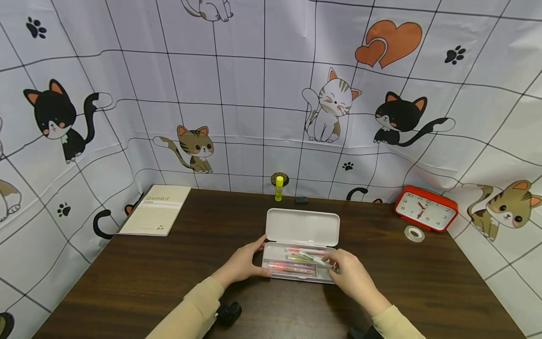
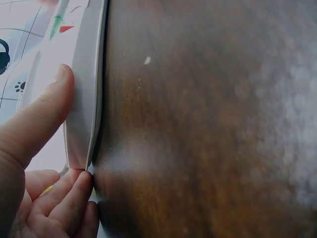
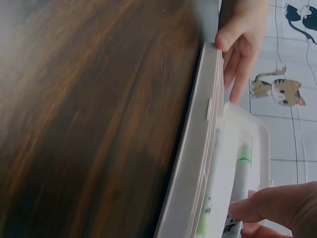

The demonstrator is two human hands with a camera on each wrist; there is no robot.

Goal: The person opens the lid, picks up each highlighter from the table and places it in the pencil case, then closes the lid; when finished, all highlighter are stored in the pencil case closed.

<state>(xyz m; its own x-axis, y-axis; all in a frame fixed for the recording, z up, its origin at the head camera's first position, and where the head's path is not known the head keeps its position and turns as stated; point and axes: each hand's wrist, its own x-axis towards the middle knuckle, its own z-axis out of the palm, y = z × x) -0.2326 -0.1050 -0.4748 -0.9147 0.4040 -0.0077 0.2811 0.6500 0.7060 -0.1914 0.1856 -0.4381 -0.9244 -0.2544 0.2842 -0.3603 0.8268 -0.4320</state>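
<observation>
A white pencil case [image 1: 302, 228] lies on the table with its lid raised toward the wall. Several pink, red and yellow-green pens [image 1: 292, 269] are in its tray. My left hand [image 1: 242, 263] holds the left end of the case, thumb at the near corner and fingers around the short side. Between thumb and fingers, my right hand [image 1: 350, 274] pinches a white marker [image 3: 242, 173] with a green band and a black pattern near its lower end. The marker slants over the right part of the tray. In the right wrist view, another green-ended marker [image 3: 210, 183] lies inside the case.
Behind the case stand a yellow glue stick [image 1: 279, 189] and a small dark block [image 1: 301, 200]. A notebook [image 1: 156, 210] lies at the back left. At the back right are a red alarm clock [image 1: 426, 208] and a tape roll [image 1: 414, 234]. Cat-patterned sheeting [image 1: 241, 122] surrounds the table.
</observation>
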